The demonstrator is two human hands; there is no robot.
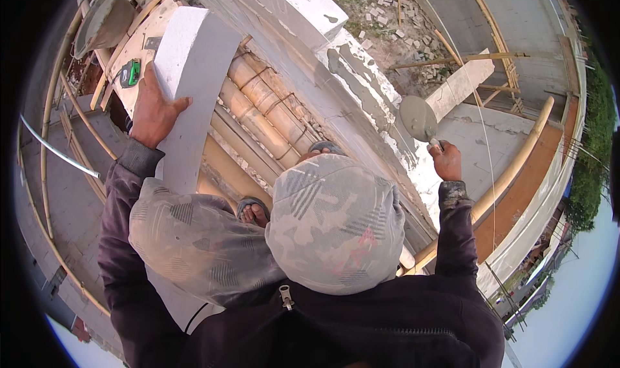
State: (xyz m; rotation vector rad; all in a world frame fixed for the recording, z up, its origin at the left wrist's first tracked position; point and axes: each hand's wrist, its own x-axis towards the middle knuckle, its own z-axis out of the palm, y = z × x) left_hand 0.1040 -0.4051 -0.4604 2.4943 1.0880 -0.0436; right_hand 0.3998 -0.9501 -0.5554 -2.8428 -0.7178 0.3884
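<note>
On the left, a long white lightweight concrete block (pixel 205 64) stands tilted. My left hand (pixel 157 115) is closed on its left edge, thumb across the near face. At the right, my right hand (pixel 445 160) grips the handle of a trowel (pixel 418 118), whose rounded blade is coated in grey mortar. The blade is beside the wall top (pixel 423 180), where wet grey mortar (pixel 368 103) lies in uneven patches. Beyond that mortar sits another white block (pixel 310 6) on the wall. A green and black tape measure (pixel 130 73) rests on a board near my left hand.
Bamboo poles (pixel 261 84) form the platform beneath my sandalled foot (pixel 254 211). A mortar-crusted basin (pixel 106 20) stands at far left. Past the wall, a thin string (pixel 483 132) hangs near a bamboo rail (pixel 523 155). Rubble (pixel 394 25) covers the ground below.
</note>
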